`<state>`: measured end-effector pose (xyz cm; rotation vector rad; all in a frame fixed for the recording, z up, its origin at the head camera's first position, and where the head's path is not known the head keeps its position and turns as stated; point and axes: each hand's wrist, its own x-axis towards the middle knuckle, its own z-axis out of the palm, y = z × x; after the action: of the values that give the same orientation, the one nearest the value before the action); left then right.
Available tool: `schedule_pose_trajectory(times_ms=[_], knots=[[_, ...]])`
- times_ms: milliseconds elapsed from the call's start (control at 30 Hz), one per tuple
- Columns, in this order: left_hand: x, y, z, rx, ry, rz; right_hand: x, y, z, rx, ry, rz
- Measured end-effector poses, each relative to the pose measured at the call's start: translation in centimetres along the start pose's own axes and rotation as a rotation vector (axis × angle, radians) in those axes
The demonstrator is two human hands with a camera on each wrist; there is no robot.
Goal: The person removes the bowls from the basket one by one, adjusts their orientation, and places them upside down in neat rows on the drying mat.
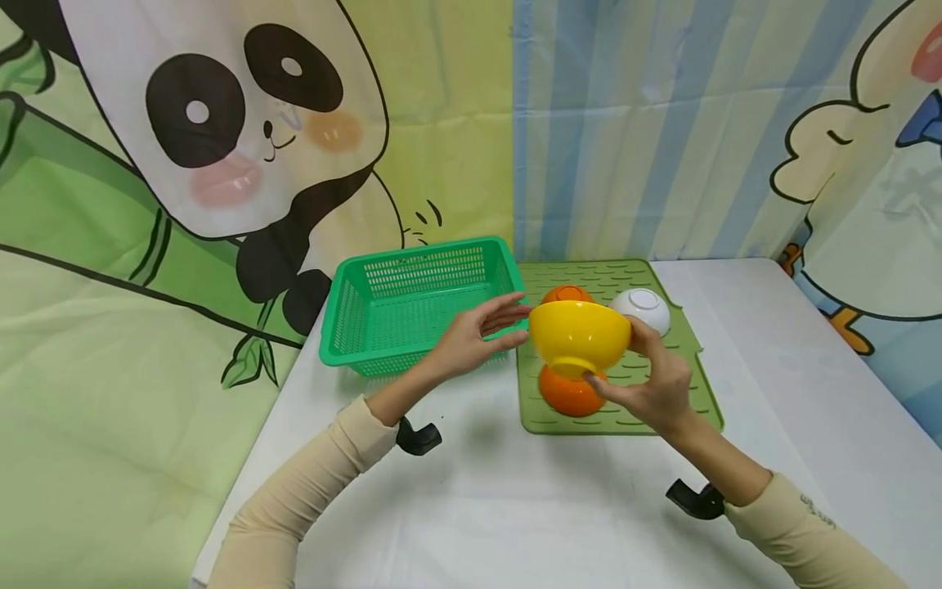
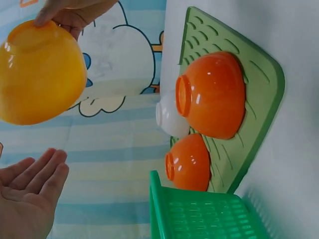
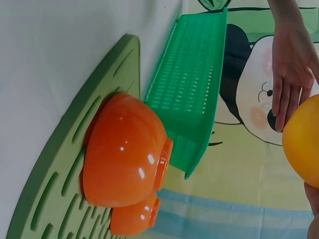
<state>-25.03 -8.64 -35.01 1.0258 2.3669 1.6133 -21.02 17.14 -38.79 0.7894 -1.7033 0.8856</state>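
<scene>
A yellow bowl (image 1: 580,337) is held up over the green drying mat (image 1: 625,417), its rim upward. My right hand (image 1: 658,380) grips it from the right, fingers at the rim and thumb by the foot. Just left of the bowl is my left hand (image 1: 482,331), fingers extended toward it; the left wrist view shows a gap between that hand (image 2: 32,194) and the bowl (image 2: 42,79). Upside down on the mat rest a large orange bowl (image 2: 214,94), a smaller orange bowl (image 2: 192,162) and a white bowl (image 1: 642,309). In the head view the yellow bowl partly covers both orange ones.
A green slotted basket (image 1: 346,323) stands at the mat's left, beyond my left forearm. Both stand on a white-covered table (image 1: 471,507). Behind the table hangs a cartoon-printed curtain (image 1: 456,123).
</scene>
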Motion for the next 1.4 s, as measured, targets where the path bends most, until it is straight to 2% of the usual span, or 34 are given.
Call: schedule_pose_trajectory(times_ms=[133, 367, 467, 600, 767, 1067, 1233, 1400], knots=[[0.0, -0.5, 0.2, 0.133, 0.044, 0.106, 0.2, -0.3, -0.4, 0.082, -0.053, 0.133], [0.1, -0.8, 0.5, 0.325, 0.08, 0.287, 0.3, -1.0, -0.6, 0.175, -0.121, 0.384], [0.3, -0.7, 0.7, 0.38, 0.094, 0.366, 0.5, -1.4, -0.8, 0.208, -0.125, 0.494], [0.5, -0.6, 1.0, 0.4, 0.093, 0.445, 0.7, -2.0, -1.0, 0.288, -0.124, 0.642], [0.6, -0.6, 1.3, 0.407, 0.073, 0.48, 0.9, -2.6, -1.2, 0.36, -0.155, 0.806], [0.6, -0.7, 1.7, 0.414, 0.04, 0.532, 1.2, -2.9, -1.4, 0.387, -0.2, 0.966], [0.6, -1.0, 2.0, 0.393, 0.02, 0.548, 1.4, -2.9, -1.6, 0.389, -0.295, 1.022], [0.6, -1.2, 2.4, 0.359, -0.017, 0.535, 1.7, -2.6, -1.8, 0.367, -0.396, 1.081]])
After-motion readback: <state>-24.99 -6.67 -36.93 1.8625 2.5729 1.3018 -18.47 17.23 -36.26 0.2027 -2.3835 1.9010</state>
